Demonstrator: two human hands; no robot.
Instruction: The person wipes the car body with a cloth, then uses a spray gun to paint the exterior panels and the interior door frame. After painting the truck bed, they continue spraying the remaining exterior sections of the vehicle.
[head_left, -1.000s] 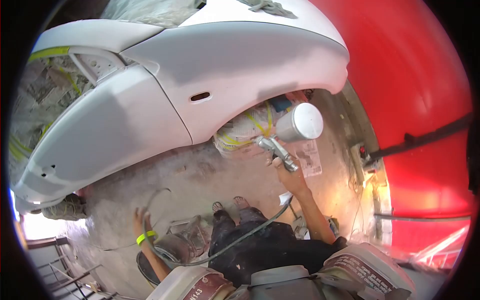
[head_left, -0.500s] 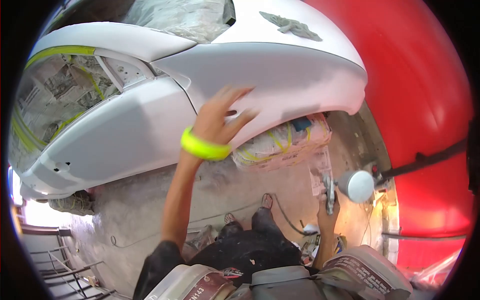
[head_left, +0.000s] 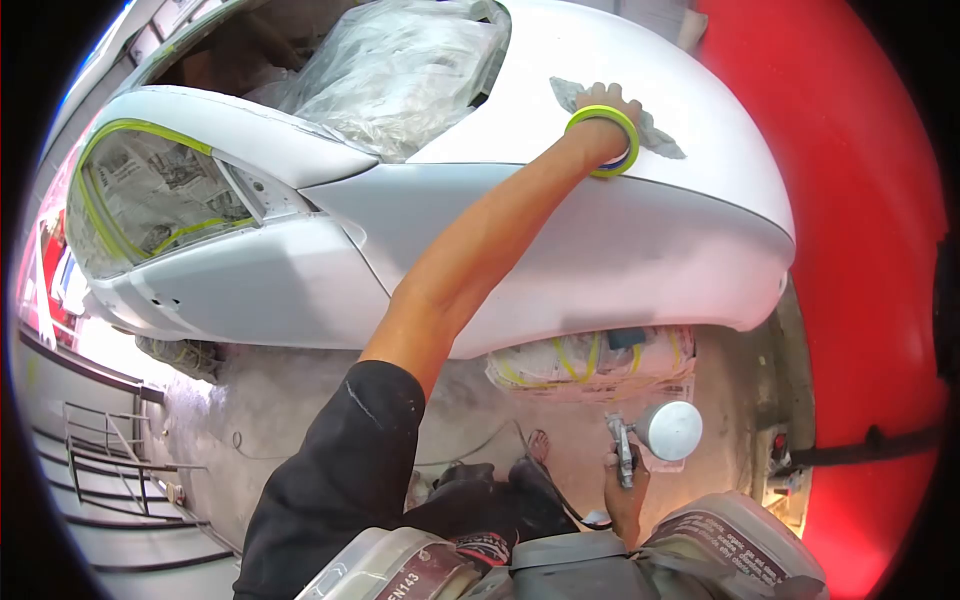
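Note:
My left hand (head_left: 606, 98), with a yellow-green band at the wrist, is stretched far forward onto the white bonnet (head_left: 705, 100). Its fingers are bent around a crumpled grey cloth (head_left: 660, 140), whose ends stick out on both sides. Low on the right, my right hand (head_left: 627, 492) grips a spray gun (head_left: 622, 450) by the handle. A round, pale grey paint cup (head_left: 675, 430) sits on the gun, and a hose trails near my feet. The car's grey-and-white front wing (head_left: 500, 230) lies between my two hands.
Newspaper and yellow tape cover the front wheel (head_left: 600, 358) and side window (head_left: 160, 190). Plastic sheeting (head_left: 400, 70) fills the windscreen opening. A red surface (head_left: 850, 250) rises at right, and a metal rack (head_left: 110, 440) stands at left. Respirator cartridges (head_left: 745, 550) block the bottom edge.
My left hand has moved forward from above the front wing to the cloth on the bonnet and closed on it. The spray gun has shifted slightly left and down in view.

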